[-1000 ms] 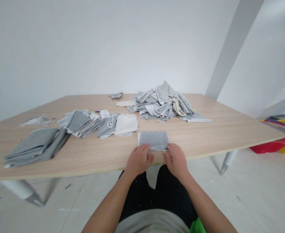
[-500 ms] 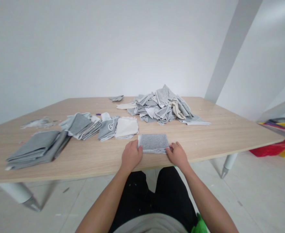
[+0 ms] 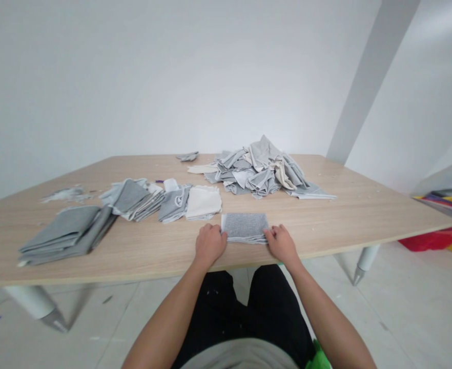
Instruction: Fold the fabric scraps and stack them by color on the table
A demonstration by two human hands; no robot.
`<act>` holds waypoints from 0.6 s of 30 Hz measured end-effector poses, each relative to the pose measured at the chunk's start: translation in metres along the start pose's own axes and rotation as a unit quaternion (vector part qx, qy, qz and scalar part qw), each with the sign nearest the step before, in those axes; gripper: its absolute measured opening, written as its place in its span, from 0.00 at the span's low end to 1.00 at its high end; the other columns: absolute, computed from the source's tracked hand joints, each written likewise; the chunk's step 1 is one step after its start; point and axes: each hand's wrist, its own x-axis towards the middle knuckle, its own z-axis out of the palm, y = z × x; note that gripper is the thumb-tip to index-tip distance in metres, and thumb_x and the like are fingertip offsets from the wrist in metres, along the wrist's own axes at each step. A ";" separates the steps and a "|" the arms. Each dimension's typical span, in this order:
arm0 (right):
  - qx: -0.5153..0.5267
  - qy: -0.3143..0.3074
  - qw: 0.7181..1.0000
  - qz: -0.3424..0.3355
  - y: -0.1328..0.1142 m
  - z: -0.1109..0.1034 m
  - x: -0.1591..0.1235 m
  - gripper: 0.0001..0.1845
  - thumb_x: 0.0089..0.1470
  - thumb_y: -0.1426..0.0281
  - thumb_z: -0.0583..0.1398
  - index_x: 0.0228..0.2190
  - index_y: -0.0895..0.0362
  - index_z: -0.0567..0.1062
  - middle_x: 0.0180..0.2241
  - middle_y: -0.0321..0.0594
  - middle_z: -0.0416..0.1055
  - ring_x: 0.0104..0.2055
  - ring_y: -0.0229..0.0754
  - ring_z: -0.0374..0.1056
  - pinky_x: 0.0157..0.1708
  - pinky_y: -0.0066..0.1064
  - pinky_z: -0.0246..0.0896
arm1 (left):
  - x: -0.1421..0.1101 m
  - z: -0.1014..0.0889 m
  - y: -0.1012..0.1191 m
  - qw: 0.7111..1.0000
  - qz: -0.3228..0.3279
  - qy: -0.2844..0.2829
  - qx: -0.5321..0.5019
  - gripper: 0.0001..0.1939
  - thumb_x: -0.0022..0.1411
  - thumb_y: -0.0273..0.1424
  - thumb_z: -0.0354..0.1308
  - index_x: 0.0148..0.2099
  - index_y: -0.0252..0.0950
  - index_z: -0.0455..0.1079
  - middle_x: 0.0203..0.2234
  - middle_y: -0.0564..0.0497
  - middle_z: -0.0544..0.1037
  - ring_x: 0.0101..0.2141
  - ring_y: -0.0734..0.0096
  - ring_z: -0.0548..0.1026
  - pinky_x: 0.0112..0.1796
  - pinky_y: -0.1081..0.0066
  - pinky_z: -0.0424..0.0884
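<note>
A folded grey cloth (image 3: 245,226) lies near the front edge of the wooden table (image 3: 364,215). My left hand (image 3: 209,244) is closed on the cloth's near left corner. At the near right corner my right hand (image 3: 281,243) pinches the cloth, fingers curled. Both forearms reach in from below.
A heap of unfolded grey and cream cloths (image 3: 262,169) sits at the back. Folded pieces lie to the left: a white one (image 3: 203,201), grey ones (image 3: 174,203), a fanned stack (image 3: 134,197) and a large grey stack (image 3: 68,234). Colourful fabric (image 3: 447,215) lies at the right.
My hands moved apart from the cloth's front edge to its two near corners. The view has shifted slightly.
</note>
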 end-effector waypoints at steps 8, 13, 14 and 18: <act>0.086 0.010 0.996 -0.008 -0.006 -0.004 0.004 0.17 0.52 0.66 0.52 0.15 0.55 0.65 0.19 0.37 0.68 0.25 0.39 0.64 0.30 0.29 0.57 | 0.013 -0.006 -0.011 0.999 -0.027 -0.023 -0.029 0.16 0.62 0.34 0.46 0.35 0.37 0.75 0.32 0.41 0.79 0.35 0.57 0.76 0.34 0.65 0.69; 0.147 0.024 0.989 0.002 -0.011 -0.004 0.002 0.15 0.50 0.66 0.53 0.16 0.56 0.68 0.19 0.36 0.68 0.25 0.39 0.63 0.27 0.27 0.54 | 0.004 -0.010 -0.002 0.997 0.038 0.011 -0.065 0.19 0.64 0.41 0.48 0.46 0.37 0.73 0.43 0.43 0.77 0.46 0.59 0.73 0.47 0.64 0.67; 0.158 0.027 0.987 0.003 -0.013 -0.004 0.002 0.15 0.50 0.66 0.53 0.16 0.56 0.68 0.19 0.36 0.68 0.25 0.39 0.63 0.27 0.27 0.54 | 0.002 -0.011 0.003 0.994 0.070 0.026 -0.079 0.20 0.64 0.43 0.48 0.49 0.37 0.72 0.46 0.43 0.76 0.49 0.60 0.71 0.50 0.64 0.65; 0.196 0.036 0.980 0.006 -0.022 -0.003 0.002 0.16 0.50 0.64 0.52 0.17 0.57 0.69 0.18 0.35 0.65 0.25 0.38 0.62 0.27 0.27 0.54 | -0.003 -0.013 0.020 0.963 0.226 0.036 -0.142 0.24 0.63 0.47 0.51 0.50 0.35 0.72 0.48 0.43 0.75 0.50 0.61 0.69 0.54 0.63 0.62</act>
